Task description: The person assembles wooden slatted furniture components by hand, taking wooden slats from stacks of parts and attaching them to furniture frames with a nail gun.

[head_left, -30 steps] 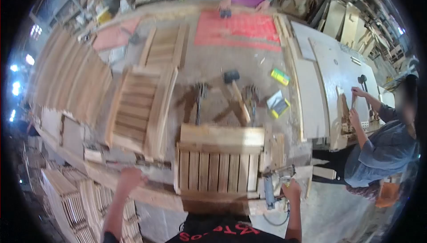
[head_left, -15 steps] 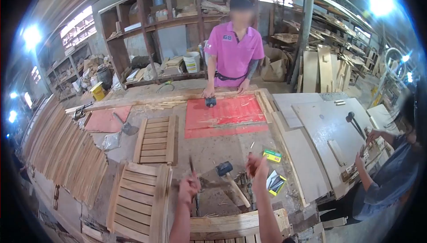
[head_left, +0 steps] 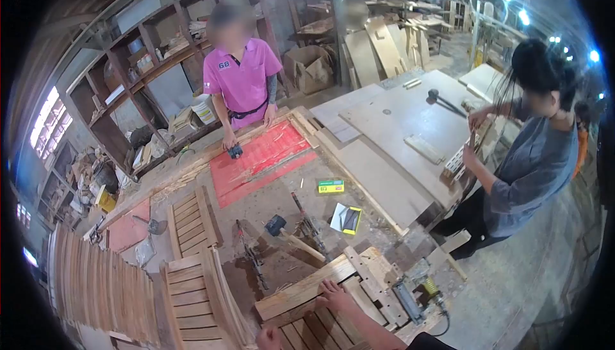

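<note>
My right hand (head_left: 334, 299) lies palm down with its fingers apart on a slatted wooden panel (head_left: 272, 306) at the bottom of the view. My left hand (head_left: 269, 338) is low at the panel's left side, partly cut off by the frame edge, so its fingers are unclear. Beyond the panel, a black-headed mallet (head_left: 275, 224) lies with its wooden handle toward it. Metal clamps stand on either side of the mallet, one on the left (head_left: 252, 255) and one on the right (head_left: 310, 225).
Slatted panels (head_left: 196, 295) and stacked strips (head_left: 102, 283) are at left. A green-yellow box (head_left: 330, 186) and an open box (head_left: 346, 218) lie beyond the right clamp. A person in pink (head_left: 240, 74) stands opposite; another (head_left: 535, 158) works at right. A nail gun (head_left: 410, 299) lies near the panel.
The view has turned right and down. My right hand has come down onto the panel, its fingers now spread. My left hand has dropped to the bottom edge.
</note>
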Demonstrator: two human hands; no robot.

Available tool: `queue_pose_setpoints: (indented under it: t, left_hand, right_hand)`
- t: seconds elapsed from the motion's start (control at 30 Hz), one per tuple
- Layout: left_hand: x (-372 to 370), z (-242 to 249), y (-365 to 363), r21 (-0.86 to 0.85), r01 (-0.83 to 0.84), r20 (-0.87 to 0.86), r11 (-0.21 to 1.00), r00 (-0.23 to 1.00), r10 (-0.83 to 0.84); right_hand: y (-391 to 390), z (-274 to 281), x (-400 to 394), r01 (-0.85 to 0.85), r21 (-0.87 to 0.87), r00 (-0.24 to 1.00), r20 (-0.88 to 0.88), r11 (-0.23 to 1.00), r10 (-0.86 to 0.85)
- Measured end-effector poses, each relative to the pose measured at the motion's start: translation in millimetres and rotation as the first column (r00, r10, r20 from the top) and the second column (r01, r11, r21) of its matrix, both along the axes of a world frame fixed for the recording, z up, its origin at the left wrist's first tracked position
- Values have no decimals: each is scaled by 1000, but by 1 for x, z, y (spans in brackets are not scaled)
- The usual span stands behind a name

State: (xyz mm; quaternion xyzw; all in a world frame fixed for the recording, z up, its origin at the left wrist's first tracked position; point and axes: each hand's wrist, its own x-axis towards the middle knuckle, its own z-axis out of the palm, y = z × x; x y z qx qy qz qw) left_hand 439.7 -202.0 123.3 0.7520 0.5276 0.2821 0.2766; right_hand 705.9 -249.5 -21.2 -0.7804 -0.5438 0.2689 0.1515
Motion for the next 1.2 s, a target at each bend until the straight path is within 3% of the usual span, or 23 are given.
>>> queue_pose_setpoints:
  t: [0.07,0.13,0.27,0.33,0.4,0.43,0.57,0.6,0.7,0.77,0.8,0.83,0.87,0.9,0.93,1.0,1.1,1.13,1.2]
  left_hand:
    - [-30,-27,-45,65,-227,-179,972,955,235]
    - [-54,-49,-71,-10,-434,-412,901,823,392]
    - [-86,-100,-109,-207,-656,-663,726,640,390]
    - [-92,-126,-130,-255,-662,-645,705,659,387]
    - [-95,-150,-143,-194,-605,-510,772,735,448]
    - [-99,-171,-143,-146,-635,-478,759,717,508]
    - [-96,-141,-142,-77,-631,-558,772,669,491]
    - [-94,-129,-141,-129,-641,-564,757,675,476]
    - [-93,-164,-150,300,-599,-467,742,586,662]
    - [-73,-107,-154,18,-567,-433,823,738,518]
    - [-69,-116,-162,7,-504,-360,864,805,472]
    - [-65,-126,-160,12,-430,-282,903,865,416]
    - [-55,-136,-162,72,-430,-342,900,837,428]
    - [-44,-143,-163,137,-426,-394,894,805,444]
    - [-38,-143,-164,80,-437,-395,896,811,431]
    - [-31,-138,-163,-35,-449,-388,893,830,402]
    - [-23,-139,-156,-121,-611,-438,783,740,510]
    - [-24,-131,-151,-250,-592,-476,766,764,435]
    - [-22,-107,-141,-324,-603,-429,729,780,455]
  right_hand:
    - [-3,0,5,-22,-19,1000,-8,1000,22]
    - [-3,5,6,-84,-7,994,69,996,84]
    - [-3,8,1,-71,10,994,82,997,70]
    - [-2,10,0,-91,7,988,128,996,89]
    - [10,19,9,-115,-86,990,66,990,121]
    - [9,21,11,-125,-130,991,33,984,131]
    - [-2,25,19,-153,-187,983,70,970,169]
    - [-15,29,18,-180,-165,973,115,970,200]
    - [-24,-2,26,-237,-61,952,182,970,244]
    - [-25,-23,29,-332,-115,894,280,936,351]
    - [-21,-89,45,-490,61,795,439,869,418]
    - [-28,-63,31,-307,103,935,219,946,280]
    - [-36,-11,19,-107,101,994,-14,989,109]
    - [-40,33,8,90,56,968,-240,994,-74]
    - [-50,32,2,189,253,953,-280,949,-115]
    - [-83,28,-8,225,263,936,-324,938,-134]
    - [-155,20,-26,284,112,893,-391,952,-221]
    - [-177,20,-28,257,68,901,-378,964,-213]
    - [-214,59,-35,209,-59,903,-372,976,-216]
